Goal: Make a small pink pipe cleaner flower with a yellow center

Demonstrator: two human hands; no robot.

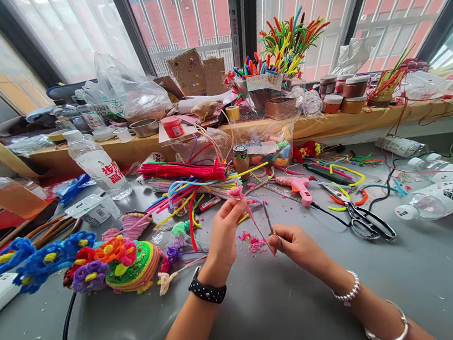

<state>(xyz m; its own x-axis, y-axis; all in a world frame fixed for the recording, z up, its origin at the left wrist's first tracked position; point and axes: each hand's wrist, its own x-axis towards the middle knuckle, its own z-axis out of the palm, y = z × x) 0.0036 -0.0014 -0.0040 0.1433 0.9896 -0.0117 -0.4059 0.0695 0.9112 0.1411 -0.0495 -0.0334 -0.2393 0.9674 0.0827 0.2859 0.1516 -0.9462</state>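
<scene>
My left hand [228,227] pinches a small fuzzy pink pipe-cleaner piece [236,192] between thumb and fingertips. From it a thin pink stem [256,222] slants down toward my right hand [296,245]. That hand is closed around small dark scissors [268,218], their blades pointing up beside the stem. Whether the blades touch the stem, I cannot tell. Pink fluff clippings [255,243] lie on the grey table [258,308] between the hands. Behind my left hand rests a bundle of red pipe cleaners [183,170] over others of mixed colours.
Pipe-cleaner flowers [87,257] lie at the left, near a water bottle [97,165]. A pink glue gun [299,188] and large scissors [363,217] lie right of centre. More bottles [442,200] lie far right. Jars [354,89] and a full pipe-cleaner container [261,100] line the sill.
</scene>
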